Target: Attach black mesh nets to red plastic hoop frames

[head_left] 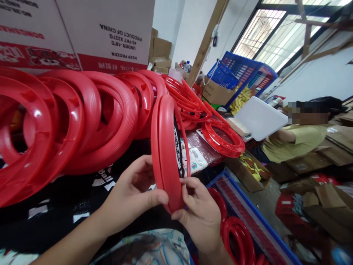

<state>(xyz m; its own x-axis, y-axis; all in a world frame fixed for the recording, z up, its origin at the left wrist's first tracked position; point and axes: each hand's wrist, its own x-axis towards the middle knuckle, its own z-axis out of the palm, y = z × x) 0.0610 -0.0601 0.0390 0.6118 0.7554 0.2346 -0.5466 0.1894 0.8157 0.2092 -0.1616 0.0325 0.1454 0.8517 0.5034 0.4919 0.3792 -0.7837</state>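
I hold a red plastic ring [165, 147] upright and edge-on in front of me, with a black and white printed sheet [178, 151] against its right side. My left hand [132, 195] grips the ring's lower rim, thumb pressed on the edge. My right hand [200, 213] pinches the same rim from the right, fingers curled at the sheet's edge. A row of similar thick red rings [82, 117] leans side by side to the left.
Thin red hoops [220, 138] lie piled behind the held ring. More red rings [237, 239] sit in a blue-edged bin at lower right. A large cardboard box [104, 33] stands behind. A person in a yellow shirt [298, 141] sits at right among cartons and a blue crate [248, 73].
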